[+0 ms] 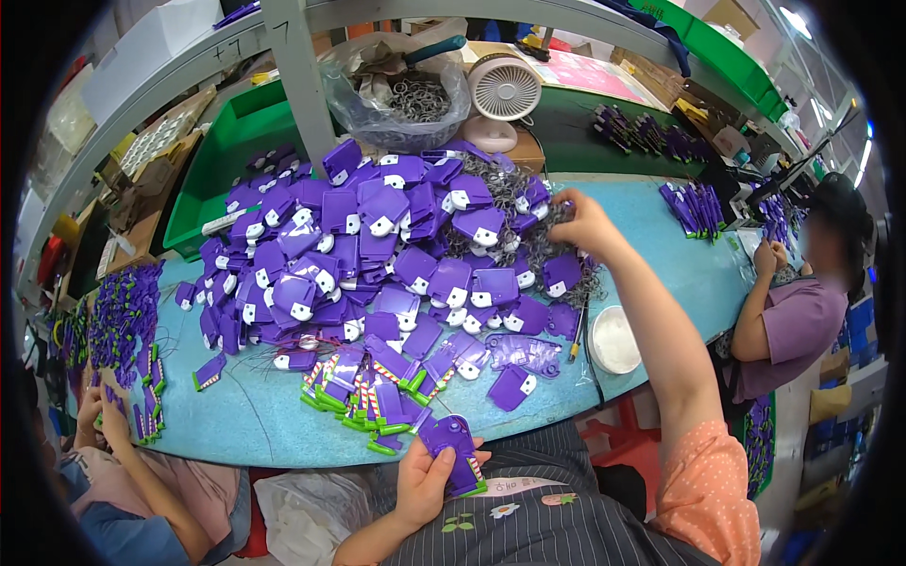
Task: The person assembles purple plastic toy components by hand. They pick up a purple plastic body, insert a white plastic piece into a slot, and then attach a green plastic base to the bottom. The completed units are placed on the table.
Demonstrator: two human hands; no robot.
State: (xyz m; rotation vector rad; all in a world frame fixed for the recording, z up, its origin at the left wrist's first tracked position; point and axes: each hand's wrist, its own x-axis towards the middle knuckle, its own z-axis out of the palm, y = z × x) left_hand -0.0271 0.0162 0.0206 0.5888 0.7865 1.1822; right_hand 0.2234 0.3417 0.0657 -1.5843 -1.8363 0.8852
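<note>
My left hand (424,484) is closed around a purple plastic casing (449,447) with a green end and a striped edge, held low over my apron at the table's front edge. My right hand (582,226) is stretched out to the far right side of the pile. Its curled fingers are in among grey metal key rings (540,243); what they pinch is too small to make out. Left of the rings lies a big heap of purple casings with white corners (382,209). In front of it is a cluster of purple pieces with green ends (363,401).
A white round tub (614,341) stands right of the pile on the blue table (661,274). Behind are a small fan (505,90), a clear bag of metal rings (396,99) and a green tray (203,203). Co-workers sit at left (132,481) and right (793,321).
</note>
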